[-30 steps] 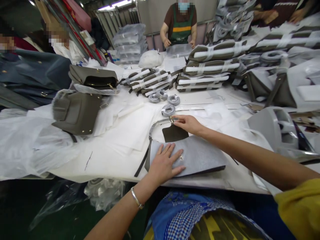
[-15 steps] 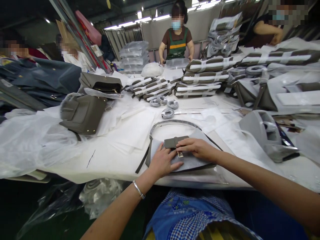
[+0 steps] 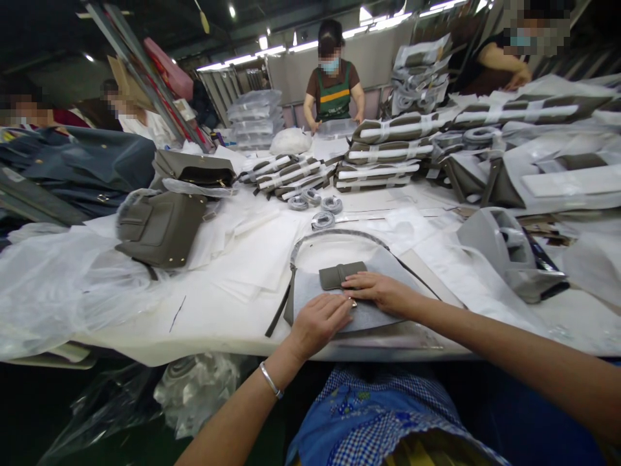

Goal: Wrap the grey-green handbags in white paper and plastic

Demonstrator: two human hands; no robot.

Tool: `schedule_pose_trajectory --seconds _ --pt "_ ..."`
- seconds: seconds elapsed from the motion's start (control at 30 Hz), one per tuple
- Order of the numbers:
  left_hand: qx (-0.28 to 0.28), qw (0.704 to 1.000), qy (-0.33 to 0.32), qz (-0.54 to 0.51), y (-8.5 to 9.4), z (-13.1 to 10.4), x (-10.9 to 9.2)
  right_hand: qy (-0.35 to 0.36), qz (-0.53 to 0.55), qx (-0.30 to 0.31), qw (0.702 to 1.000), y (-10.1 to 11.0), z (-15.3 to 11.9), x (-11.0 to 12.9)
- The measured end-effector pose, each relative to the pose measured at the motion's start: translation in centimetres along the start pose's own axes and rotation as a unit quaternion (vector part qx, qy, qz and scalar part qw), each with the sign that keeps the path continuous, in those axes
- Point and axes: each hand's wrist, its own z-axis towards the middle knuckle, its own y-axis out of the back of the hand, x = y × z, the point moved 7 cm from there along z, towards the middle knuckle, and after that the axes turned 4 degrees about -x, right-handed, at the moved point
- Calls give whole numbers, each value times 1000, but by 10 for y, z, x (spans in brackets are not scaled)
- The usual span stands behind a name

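A handbag (image 3: 301,294) lies on the table in front of me, its front covered by a pale grey sheet. A wrapped handle (image 3: 334,232) arches away from its far edge. On the front sits a dark grey-green flap (image 3: 330,276). Stretched fingers of my right hand (image 3: 383,291) rest over the flap's right end and the sheet. My left hand (image 3: 321,321) has its fingers pressed together at a small shiny metal clasp (image 3: 354,303) just below the flap. The left thumb is mostly hidden.
Left stands a grey-green bag (image 3: 169,223), near white sheets (image 3: 255,246) and plastic film (image 3: 72,285). Beyond are coiled straps (image 3: 323,220) and stacked wrapped bag parts (image 3: 378,173). A grey tape dispenser (image 3: 499,249) is at right. A co-worker (image 3: 334,84) stands across the table.
My left hand's spread fingers have come together and moved over the metal clasp, covering more of it. The flap now lies flatter. My right hand has stayed nearly in place.
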Motion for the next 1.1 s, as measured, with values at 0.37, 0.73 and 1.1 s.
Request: schedule_pose_trajectory --seconds 0.37,0.73,1.1 --pt "99 982 58 -152 -2 9 -9 -19 -27 -5 999 7 6 11" --pt "76 984 53 -154 7 12 -13 26 -133 108 985 6 36 24" --pt "69 987 60 -134 6 10 -15 -104 -147 34 983 27 2 34"
